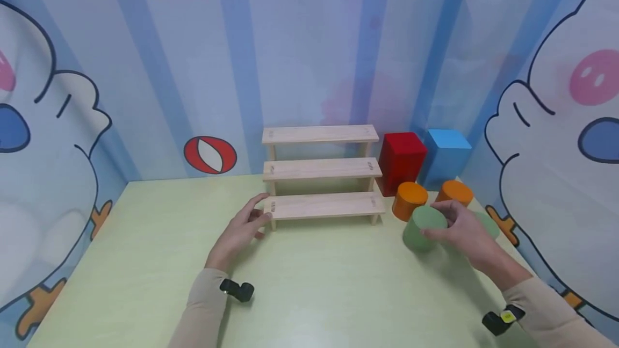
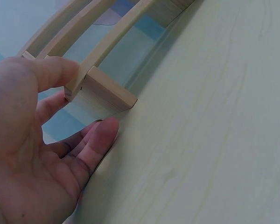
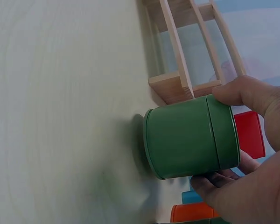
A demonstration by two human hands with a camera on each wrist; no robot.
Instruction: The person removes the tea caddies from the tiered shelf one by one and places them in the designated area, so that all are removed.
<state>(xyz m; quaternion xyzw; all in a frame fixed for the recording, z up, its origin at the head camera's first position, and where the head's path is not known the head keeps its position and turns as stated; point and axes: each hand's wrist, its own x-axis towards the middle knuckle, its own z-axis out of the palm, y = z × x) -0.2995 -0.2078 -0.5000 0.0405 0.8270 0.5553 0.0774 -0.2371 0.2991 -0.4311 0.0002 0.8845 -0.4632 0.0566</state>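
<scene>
A three-tier wooden step shelf (image 1: 324, 205) stands against the backdrop at the table's rear. My left hand (image 1: 242, 224) pinches the left end of its lowest board, thumb on top and index finger at the end edge, as the left wrist view shows. The other fingers extend below, near the tabletop. My right hand (image 1: 459, 232) grips a green round tin (image 3: 191, 137) between thumb and fingers, to the right of the shelf. In the right wrist view a seam runs round the tin near its lid, and a shadow lies beneath it.
Right of the shelf stand a tall red box (image 1: 402, 162) and a tall light-blue box (image 1: 444, 159). Two orange round tins (image 1: 410, 201) are in front of them. Another green tin (image 1: 488, 224) is partly hidden behind my right hand. A printed fabric backdrop (image 1: 309, 42) encloses the table.
</scene>
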